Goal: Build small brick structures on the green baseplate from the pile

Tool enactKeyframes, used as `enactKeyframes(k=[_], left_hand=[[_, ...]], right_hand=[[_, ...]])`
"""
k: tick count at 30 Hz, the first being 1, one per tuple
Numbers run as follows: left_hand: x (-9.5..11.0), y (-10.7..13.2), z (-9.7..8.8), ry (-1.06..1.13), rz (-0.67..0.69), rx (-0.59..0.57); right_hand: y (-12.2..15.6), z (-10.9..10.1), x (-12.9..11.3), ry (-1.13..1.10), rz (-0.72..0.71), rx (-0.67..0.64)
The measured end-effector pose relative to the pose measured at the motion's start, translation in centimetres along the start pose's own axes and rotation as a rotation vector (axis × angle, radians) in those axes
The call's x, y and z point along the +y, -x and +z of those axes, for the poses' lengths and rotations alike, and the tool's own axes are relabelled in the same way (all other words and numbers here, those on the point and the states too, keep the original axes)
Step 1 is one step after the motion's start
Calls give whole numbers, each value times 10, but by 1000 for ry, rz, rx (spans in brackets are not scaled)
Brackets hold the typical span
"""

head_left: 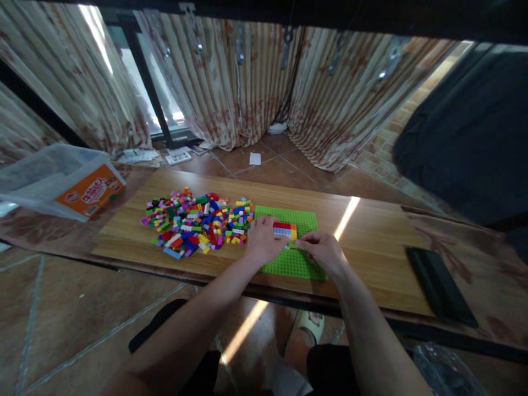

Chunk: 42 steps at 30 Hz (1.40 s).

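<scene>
Beige pleated curtains with a reddish print, hung behind brown floor tiles; before them, one long wood-grain board. At its left end, one clear plastic bin with an orange label; at its right end, one long black object, kind uncertain. On the board, left of centre, one loose heap of small multicoloured plastic bricks. Beside the heap, one bright green studded baseplate, bearing one low brick assembly in red, orange-yellow and pale blue-white, its red row running left to right. Left hand: laid over the assembly's left part, thumb apart from the fingers and reaching along the near side; whether it grips or merely rests, cannot tell. Right hand: thumb and forefinger pinched together at the assembly's near right corner; any brick between them too small to confirm. Assembly thus lies between both hands, the left overlapping it, the right meeting it only by fingertips, the heap on the left hand's side
</scene>
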<state>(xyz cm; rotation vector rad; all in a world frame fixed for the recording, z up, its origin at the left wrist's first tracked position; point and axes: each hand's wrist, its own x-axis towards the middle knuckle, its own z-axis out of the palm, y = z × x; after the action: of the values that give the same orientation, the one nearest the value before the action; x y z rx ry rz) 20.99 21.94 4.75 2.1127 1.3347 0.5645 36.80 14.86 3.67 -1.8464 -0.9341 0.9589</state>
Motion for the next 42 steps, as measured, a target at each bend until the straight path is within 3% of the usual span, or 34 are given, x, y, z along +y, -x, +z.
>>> enactKeyframes(k=[3,5,8,10,15,21,26,29,32,35,39,42], left_hand=[[-12,-8,-8,139,-21,-22],[-22,-16,-15,239,-65,0],[-35,-25,-27,377,-72,73],[-41,-29,-35,478,-59,120],[-50,-30,-54,674,-86,228],[-34,-13,-64,636,-38,417],[-5,9,-63,646,105,294],[-5,11,-73,594,147,257],[-25,7,-93,487,145,255],[-60,4,-124,333,109,274],[-108,10,-166,99,-183,338],[-130,16,-184,-46,-356,381]], right_hand=[[0,-4,1,-110,-20,43],[0,-5,1,-111,-77,155],[3,-1,-6,25,-244,365],[9,7,-13,113,-357,414],[29,44,-29,144,-564,296],[48,92,-33,372,-833,-37],[48,127,-22,503,-883,-139],[47,143,-21,543,-902,-190],[48,156,-29,559,-924,-126],[51,167,-39,536,-1017,-94],[51,180,-43,569,-1092,-170],[46,187,-41,588,-1097,-169]])
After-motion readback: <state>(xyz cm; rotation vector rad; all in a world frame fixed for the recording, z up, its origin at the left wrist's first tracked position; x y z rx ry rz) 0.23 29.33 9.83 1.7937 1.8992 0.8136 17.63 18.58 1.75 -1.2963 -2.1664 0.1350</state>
